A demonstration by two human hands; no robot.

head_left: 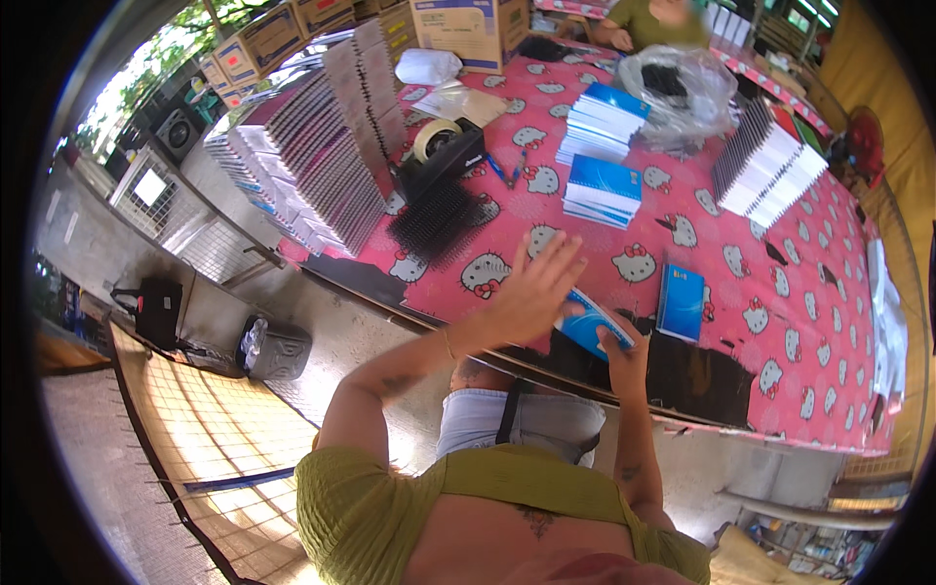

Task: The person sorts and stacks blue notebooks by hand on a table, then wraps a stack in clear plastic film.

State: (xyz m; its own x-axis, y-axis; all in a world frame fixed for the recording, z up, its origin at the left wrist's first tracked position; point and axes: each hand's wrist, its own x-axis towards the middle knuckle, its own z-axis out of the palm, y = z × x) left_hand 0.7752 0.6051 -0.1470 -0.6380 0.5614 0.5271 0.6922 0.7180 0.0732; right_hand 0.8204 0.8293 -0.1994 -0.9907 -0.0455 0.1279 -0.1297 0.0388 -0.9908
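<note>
A blue spiral-bound notebook [585, 330] is tilted up over the near table edge. My right hand [627, 359] grips its lower right side, thumb across the cover. At the notebook's upper left edge, my left hand [546, 278] has its fingers stretched out and apart; whether it touches the binding is hard to tell. Just to the right, another blue notebook [680, 302] lies flat on the table. Beyond my hands are two piles of blue notebooks, a nearer pile [603, 188] and a farther pile [600, 122]. Left of them lies a heap of black binding coils [434, 222].
A pink patterned cloth [721, 263] covers the table, torn near me. Tall notebook stacks stand left [312, 156] and right [765, 166]. Also there: a tape dispenser [453, 156], pens [512, 171], a plastic bag [682, 107] and cardboard boxes [458, 34]. Another person [648, 19] is across.
</note>
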